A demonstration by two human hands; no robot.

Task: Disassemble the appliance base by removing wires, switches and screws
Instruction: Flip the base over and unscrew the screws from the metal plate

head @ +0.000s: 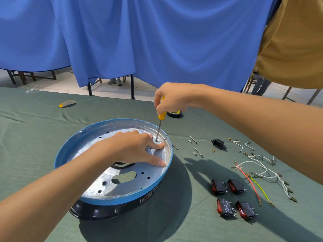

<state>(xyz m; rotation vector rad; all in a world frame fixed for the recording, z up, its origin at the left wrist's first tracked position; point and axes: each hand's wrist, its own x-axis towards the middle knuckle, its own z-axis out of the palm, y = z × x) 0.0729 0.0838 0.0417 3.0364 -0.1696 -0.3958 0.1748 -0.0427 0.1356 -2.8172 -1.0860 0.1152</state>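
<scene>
The round appliance base (73,147), blue-rimmed with a silver perforated floor, lies on the green tablecloth. My left hand (138,149) rests inside it, fingers spread flat on the metal floor near the far right wall. My right hand (172,99) grips the yellow handle of a screwdriver (160,126), held nearly upright. Its tip sits on a screw (156,140) in the floor, just beside my left fingertips. Several red rocker switches (233,198), loose wires (258,173), long screws (196,147) and a black power socket (218,143) lie on the cloth to the right.
A black and yellow tape roll (174,113) sits behind the base. A small grey and yellow item (67,103) lies far left. A blue curtain (139,41) hangs past the table's far edge. A person in a tan shirt (293,41) stands at the right.
</scene>
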